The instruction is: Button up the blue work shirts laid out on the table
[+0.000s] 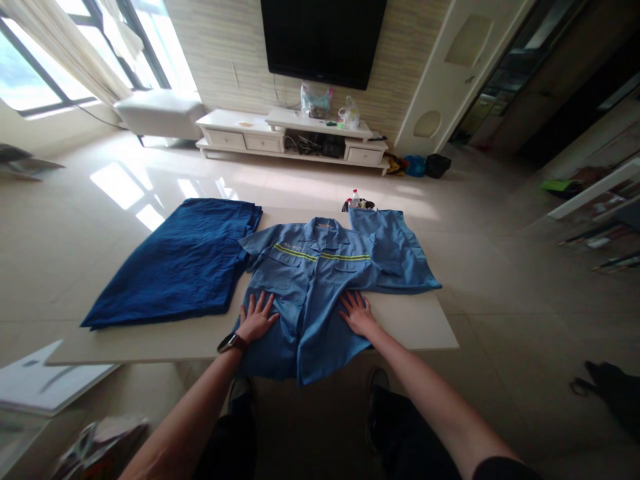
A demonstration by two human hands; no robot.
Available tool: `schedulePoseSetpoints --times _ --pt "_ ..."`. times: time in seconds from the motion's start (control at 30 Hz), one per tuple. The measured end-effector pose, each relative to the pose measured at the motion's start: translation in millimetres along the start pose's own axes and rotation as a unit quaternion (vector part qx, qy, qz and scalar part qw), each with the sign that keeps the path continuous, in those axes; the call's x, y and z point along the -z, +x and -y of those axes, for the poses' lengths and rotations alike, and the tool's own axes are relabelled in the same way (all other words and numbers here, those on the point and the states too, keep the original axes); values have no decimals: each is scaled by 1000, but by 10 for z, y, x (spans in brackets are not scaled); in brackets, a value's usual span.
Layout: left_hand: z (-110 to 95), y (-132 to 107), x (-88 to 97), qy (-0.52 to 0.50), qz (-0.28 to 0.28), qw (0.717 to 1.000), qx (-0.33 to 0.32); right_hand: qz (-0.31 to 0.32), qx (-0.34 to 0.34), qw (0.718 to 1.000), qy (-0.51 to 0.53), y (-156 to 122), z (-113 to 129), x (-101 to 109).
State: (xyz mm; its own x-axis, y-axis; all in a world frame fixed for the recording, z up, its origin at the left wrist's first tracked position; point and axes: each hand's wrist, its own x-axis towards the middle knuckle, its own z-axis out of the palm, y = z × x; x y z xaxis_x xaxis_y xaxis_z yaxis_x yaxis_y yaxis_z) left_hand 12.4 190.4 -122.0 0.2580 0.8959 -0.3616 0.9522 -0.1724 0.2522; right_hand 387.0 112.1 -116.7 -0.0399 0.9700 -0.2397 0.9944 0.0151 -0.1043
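Observation:
A light blue short-sleeved work shirt (pixel 313 280) with a yellow reflective chest stripe lies face up on a low white table (pixel 420 323), its hem hanging over the near edge. My left hand (pixel 257 315), with a watch on the wrist, lies flat with fingers spread on the shirt's left side. My right hand (pixel 357 311) lies flat and open on the shirt's right side. A second light blue garment (pixel 400 250) lies under the shirt's right sleeve. Dark blue trousers (pixel 180 263) lie folded on the table's left part.
A small bottle (pixel 355 198) stands at the table's far edge. Beyond it are a white TV stand (pixel 293 137) under a wall television and a white ottoman (pixel 160 112). Papers (pixel 45 380) lie near left. A dark object (pixel 613 390) is on the floor at right.

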Motion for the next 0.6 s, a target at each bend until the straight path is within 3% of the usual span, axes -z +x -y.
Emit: schedulePoseSetpoints --times 0.2,0.3,0.4,0.5,0.6 --pt "-176 384 299 -10 -2 1000 15 -23 -42 999 -14 545 -35 276" --pt "-228 478 364 -16 -5 1000 22 -25 -62 998 -18 638 -32 348" --pt "-165 406 299 -15 -21 1000 4 -27 -62 998 -19 471 28 259" --pt "-28 240 198 -6 -35 999 -21 -37 -69 997 -9 85 15 67" --pt "67 102 152 -2 -34 999 -14 -32 -121 992 22 -337 -97 -101"
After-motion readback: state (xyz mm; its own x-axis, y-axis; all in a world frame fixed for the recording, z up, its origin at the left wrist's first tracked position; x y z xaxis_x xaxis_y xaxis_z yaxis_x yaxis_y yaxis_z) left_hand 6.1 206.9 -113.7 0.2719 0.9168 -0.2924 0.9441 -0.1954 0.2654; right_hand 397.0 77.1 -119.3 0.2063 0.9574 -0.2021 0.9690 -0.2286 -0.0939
